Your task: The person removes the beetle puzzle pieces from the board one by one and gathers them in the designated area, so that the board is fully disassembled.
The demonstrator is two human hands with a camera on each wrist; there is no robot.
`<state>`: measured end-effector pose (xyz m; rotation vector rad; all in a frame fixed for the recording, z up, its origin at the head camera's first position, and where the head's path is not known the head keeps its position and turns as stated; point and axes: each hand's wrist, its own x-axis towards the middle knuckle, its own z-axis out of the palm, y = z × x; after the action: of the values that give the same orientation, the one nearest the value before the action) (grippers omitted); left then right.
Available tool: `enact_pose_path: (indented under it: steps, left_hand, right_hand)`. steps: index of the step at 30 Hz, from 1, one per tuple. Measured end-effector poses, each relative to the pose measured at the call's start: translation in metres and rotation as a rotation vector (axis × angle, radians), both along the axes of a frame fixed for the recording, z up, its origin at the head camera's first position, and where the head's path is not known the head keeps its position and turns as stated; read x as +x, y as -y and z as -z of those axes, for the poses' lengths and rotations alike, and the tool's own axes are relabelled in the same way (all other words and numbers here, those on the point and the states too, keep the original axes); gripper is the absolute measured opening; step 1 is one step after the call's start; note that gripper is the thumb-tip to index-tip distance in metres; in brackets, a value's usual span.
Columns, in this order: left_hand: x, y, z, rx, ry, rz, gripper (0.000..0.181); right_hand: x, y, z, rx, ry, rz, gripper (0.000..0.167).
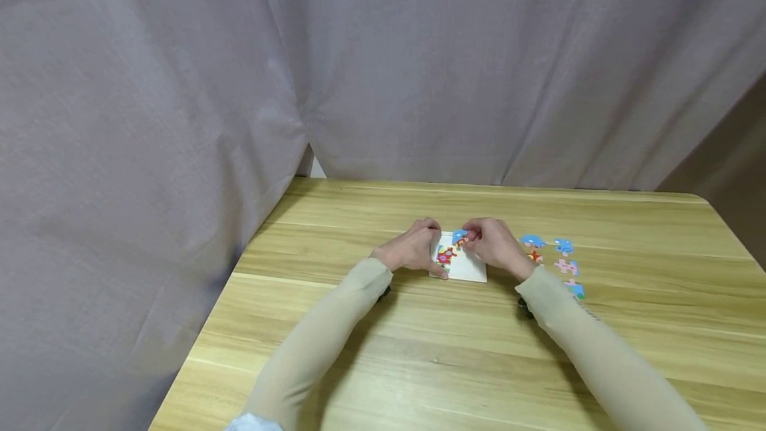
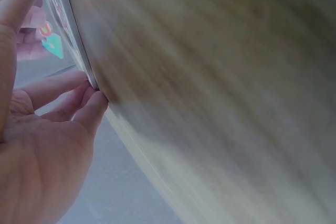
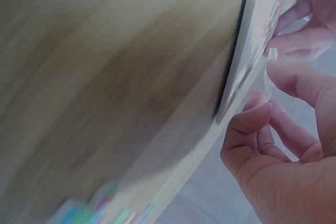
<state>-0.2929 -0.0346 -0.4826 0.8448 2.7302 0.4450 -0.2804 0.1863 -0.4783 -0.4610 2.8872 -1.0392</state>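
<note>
A white puzzle board [image 1: 469,270] lies on the table, with red, yellow and green puzzle pieces [image 1: 445,256] set along its left side. My left hand [image 1: 413,248] holds the board at its left edge, thumb at the near corner and fingers at the far one. Over the board's far part, my right hand [image 1: 495,246] pinches a blue puzzle piece [image 1: 459,237] with red and yellow on it. That piece is seen edge-on in the right wrist view, between thumb and fingers, a little apart from the board.
Several loose puzzle pieces lie right of the board, among them a blue one [image 1: 564,245], a pink one [image 1: 565,267] and a red one [image 1: 534,257]. The wooden table [image 1: 419,351] ends at a grey curtain [image 1: 419,72] behind and to the left.
</note>
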Motion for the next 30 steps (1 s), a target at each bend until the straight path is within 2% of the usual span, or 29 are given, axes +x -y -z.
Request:
enact_pose_path:
  steps: [11,20,30]
  left_hand:
    - [0.001,0.000,0.000,-0.009,0.004,-0.002,0.085]
    - [0.003,0.000,-0.002,-0.004,0.023,-0.009,0.081]
    - [0.002,-0.001,0.000,-0.013,0.008,0.005,0.082]
  right_hand:
    - [0.007,-0.032,-0.005,-0.001,0.081,0.057,0.036]
    - [0.006,-0.058,-0.001,0.060,0.026,0.095,0.034]
    - [0.005,-0.076,0.002,0.062,0.032,0.113,0.037]
